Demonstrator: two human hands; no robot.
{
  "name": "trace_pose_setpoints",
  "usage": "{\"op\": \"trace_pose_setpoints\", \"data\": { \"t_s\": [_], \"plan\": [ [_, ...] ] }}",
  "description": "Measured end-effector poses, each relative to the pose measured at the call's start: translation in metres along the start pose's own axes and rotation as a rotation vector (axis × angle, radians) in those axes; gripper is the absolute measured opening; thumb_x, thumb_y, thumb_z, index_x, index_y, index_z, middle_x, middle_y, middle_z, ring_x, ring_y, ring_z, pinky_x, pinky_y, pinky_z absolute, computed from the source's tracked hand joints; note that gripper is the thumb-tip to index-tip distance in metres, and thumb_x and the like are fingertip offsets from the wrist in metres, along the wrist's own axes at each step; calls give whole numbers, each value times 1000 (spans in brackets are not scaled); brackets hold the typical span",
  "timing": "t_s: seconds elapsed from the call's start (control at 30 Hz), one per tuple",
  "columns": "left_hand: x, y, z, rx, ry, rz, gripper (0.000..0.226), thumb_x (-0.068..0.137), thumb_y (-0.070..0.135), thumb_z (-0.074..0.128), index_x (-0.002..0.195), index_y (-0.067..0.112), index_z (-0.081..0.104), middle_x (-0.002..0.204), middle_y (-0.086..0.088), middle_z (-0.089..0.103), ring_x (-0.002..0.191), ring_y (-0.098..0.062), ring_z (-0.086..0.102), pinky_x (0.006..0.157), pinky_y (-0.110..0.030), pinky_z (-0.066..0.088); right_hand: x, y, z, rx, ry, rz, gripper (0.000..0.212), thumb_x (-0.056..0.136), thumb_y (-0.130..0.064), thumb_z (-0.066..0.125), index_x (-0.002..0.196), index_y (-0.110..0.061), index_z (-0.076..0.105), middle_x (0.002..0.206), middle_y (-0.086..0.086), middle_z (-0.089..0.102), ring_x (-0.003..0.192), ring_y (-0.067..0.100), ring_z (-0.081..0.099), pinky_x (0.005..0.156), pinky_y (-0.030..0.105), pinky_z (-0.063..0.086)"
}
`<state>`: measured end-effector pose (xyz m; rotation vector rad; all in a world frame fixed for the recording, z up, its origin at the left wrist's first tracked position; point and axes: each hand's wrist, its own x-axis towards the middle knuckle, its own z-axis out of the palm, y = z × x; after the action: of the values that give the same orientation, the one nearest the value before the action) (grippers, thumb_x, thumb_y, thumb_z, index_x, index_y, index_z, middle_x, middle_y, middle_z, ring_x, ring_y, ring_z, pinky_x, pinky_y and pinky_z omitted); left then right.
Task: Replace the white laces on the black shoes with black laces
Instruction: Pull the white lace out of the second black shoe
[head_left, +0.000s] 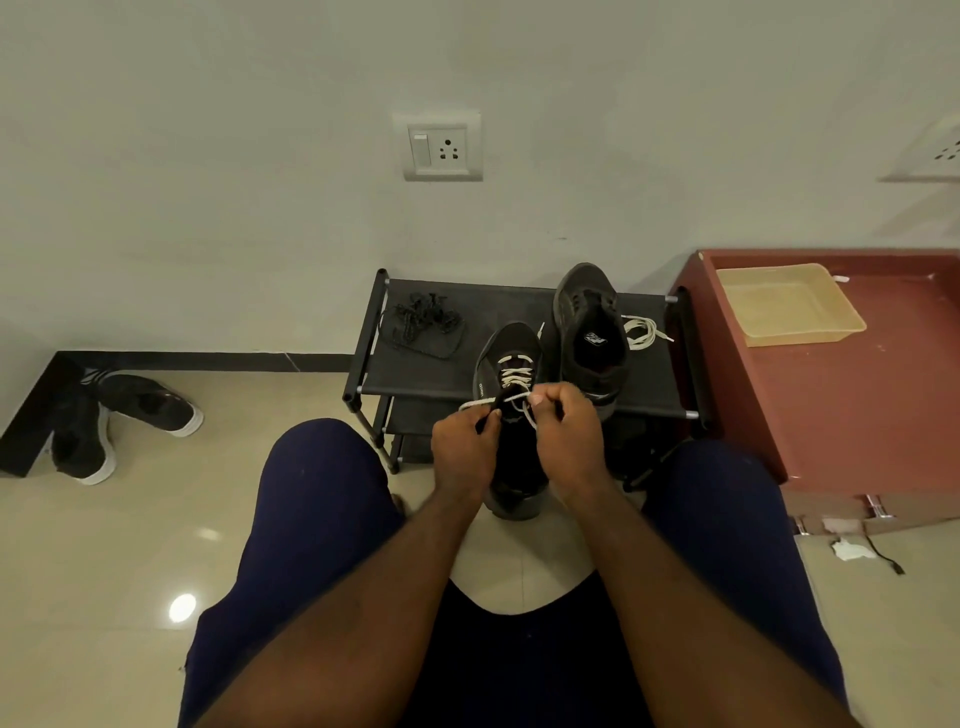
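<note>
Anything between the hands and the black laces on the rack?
Nothing visible. The tangled black laces lie on the black fabric shelf, left of the white-laced black shoe the left hand and right hand work on.

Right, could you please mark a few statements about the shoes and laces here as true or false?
1. The left grip and right grip both pinch the near shoe's white lace. True.
2. A spare pair lies on the floor. True.
3. The black laces are threaded in the far shoe. False: they lie piled on the rack, left of both shoes.
4. The loose lace lies on the floor. False: it lies on the rack, right of the far shoe.
5. The far shoe stands on the rack. True.
</note>
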<state>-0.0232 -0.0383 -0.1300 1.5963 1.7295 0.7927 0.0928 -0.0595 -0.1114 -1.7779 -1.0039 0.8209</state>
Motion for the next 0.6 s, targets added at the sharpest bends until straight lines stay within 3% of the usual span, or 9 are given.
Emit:
{"op": "trace_pose_setpoints", "data": {
  "t_s": [0.1,0.17,0.3,0.4,0.53,0.6],
  "plan": [
    [0,2,1,-35,3,-34,21,96,25,59,99,13,76,79,0,71,72,-13,65,73,-33,57,-4,-19,-6,469,-79,152,12,97,-19,60,96,-13,71,103,8,74,102,25,69,92,40,55],
    [-1,2,3,-37,7,-58,21,96,27,59,99,14,76,79,-1,72,73,-14,66,73,-36,57,-6,-21,-8,513,-100,183,14,95,-18,59,93,-7,68,96,11,74,96,26,70,85,37,56],
    [-3,4,4,-43,18,-54,20,95,26,60,94,14,77,74,0,70,68,-13,65,68,-35,57,-6,-5,-7,-71,-67,28,16,95,-28,65,84,-18,57,80,-1,64,75,11,60,68,29,50],
    [-5,4,3,-50,23,-41,20,95,24,60,92,13,77,72,0,70,65,-12,64,65,-32,55,-8,1,-3,-347,-87,-35,7,95,-31,63,96,-24,59,92,-1,65,87,16,62,76,36,55],
    [-5,2,1,-62,13,-33,19,95,23,61,93,13,77,73,-1,72,67,-14,65,64,-29,54,-8,-2,-1,-660,-157,-98,27,102,-29,49,126,-24,61,116,1,65,110,21,56,88,37,51],
    [-6,2,0,-77,4,-34,20,95,23,61,91,13,77,73,-2,72,67,-14,66,62,-26,53,-5,-3,1,-777,-186,-109,31,104,-26,44,131,-23,59,124,1,61,117,22,50,91,36,48]
  ]
}}
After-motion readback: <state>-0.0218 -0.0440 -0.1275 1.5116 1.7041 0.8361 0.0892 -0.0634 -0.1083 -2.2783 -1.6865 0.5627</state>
